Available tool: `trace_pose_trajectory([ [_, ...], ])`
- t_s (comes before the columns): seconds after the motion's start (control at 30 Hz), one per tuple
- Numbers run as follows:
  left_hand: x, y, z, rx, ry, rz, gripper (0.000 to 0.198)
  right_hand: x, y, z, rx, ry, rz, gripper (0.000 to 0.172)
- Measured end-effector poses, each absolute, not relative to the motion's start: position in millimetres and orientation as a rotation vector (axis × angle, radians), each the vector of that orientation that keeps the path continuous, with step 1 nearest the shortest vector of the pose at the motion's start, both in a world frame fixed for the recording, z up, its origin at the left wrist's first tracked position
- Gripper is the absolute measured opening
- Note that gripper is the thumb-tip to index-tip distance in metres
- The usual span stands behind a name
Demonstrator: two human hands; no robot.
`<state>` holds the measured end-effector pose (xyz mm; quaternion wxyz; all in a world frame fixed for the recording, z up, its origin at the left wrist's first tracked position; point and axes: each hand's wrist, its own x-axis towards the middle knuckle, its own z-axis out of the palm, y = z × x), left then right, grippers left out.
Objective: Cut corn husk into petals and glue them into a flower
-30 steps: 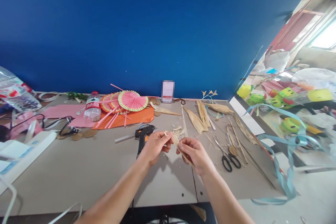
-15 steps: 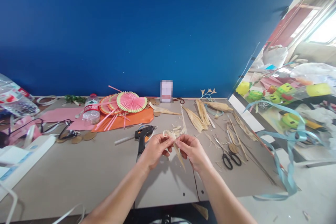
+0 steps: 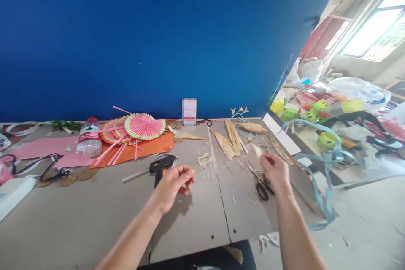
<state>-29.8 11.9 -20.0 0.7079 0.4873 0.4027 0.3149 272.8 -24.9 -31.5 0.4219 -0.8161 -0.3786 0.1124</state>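
Note:
My right hand [image 3: 274, 172] pinches a pale curled strip of corn husk [image 3: 254, 150] over the right side of the table, just above the black-handled scissors [image 3: 262, 190]. My left hand [image 3: 179, 180] is closed, thumb against forefinger, in front of the hot glue gun [image 3: 160, 164]. Whatever its fingertips hold, if anything, is too small to make out. Between the hands lie pale husk shavings [image 3: 205, 159] on the grey tabletop. Larger dried corn husks [image 3: 226, 144] lie farther back, with a small flower sprig [image 3: 240, 112] behind them.
Pink paper fans [image 3: 144, 126] rest on orange paper [image 3: 164, 143] at the back left, beside a plastic bottle [image 3: 89, 141]. A blue panel [image 3: 158, 42] stands behind the table. Light-blue ribbon [image 3: 329, 196] hangs along the right edge.
My hands have moved apart. The right one has gone right with the pale husk strip, and the left has shifted left. The whole view has turned to the right.

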Motion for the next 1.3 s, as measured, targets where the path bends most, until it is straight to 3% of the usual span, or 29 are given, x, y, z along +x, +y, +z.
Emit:
trace_pose_trajectory([
  [0.3, -30, 11, -22, 1.09, 0.898, 0.664, 0.025, 329, -48, -44, -2.502, -0.845, -0.187, 0.041],
  [0.63, -18, 2, -19, 1.128, 0.837, 0.574, 0.024, 328, -8, -63, -2.573, -1.158, -0.082, 0.016],
  [0.83, -15, 2, -20, 1.129, 0.853, 0.577, 0.024, 320, -18, -41, -2.412, -0.996, -0.059, 0.029],
  [0.93, -7, 1, -17, 1.16, 0.864, 0.585, 0.024, 288, -21, -27, -2.206, -1.018, 0.097, 0.033],
  [1.03, 3, 1, -12, 1.179, 0.891, 0.627, 0.025, 238, -25, -13, -1.659, -1.008, 0.689, 0.025],
  [1.1, 9, 3, -8, 1.181, 0.897, 0.668, 0.027, 205, -29, -5, -1.482, -1.046, 0.898, 0.02],
  [1.3, 15, 6, 0, 1.263, 0.911, 0.736, 0.026, 158, -34, -3, -1.371, -1.197, 1.1, 0.015],
])
